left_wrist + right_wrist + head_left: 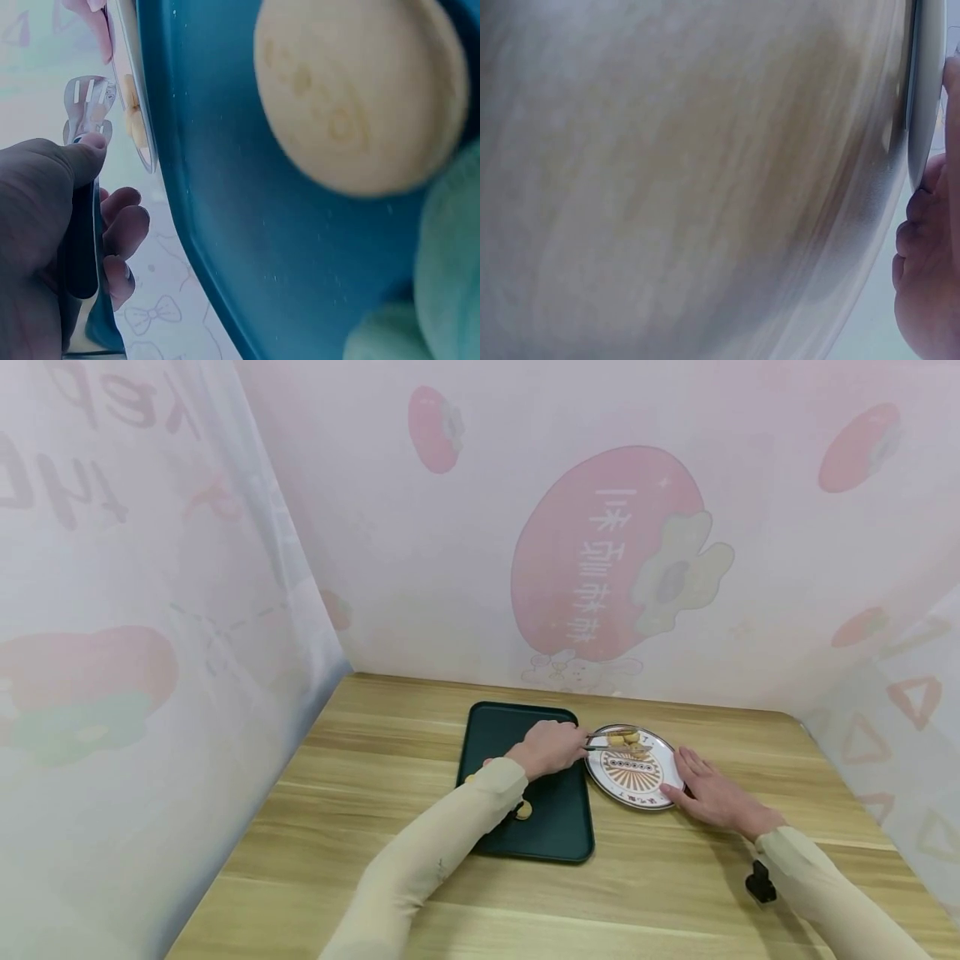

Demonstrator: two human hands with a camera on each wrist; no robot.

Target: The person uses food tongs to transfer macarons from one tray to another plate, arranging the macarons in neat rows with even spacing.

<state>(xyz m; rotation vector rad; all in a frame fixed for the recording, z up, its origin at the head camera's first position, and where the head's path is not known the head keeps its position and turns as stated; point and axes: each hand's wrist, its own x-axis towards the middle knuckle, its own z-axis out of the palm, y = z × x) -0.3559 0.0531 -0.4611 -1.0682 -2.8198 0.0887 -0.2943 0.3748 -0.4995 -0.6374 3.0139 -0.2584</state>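
Tongs (602, 748) gripped in the left hand (551, 747) point right at yellow pieces (617, 741) far on the plate (609, 783), the right hand (714, 797), fingers straight, touching its right rim.

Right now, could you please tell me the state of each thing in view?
Tongs: arms apart, over the plate.
Plate: face up, bearing yellowish food pieces.
Tray: flat on the table, holding a pale round piece and green pieces.
Left hand: curled round the tongs.
Right hand: touching the plate's rim, fingers extended.
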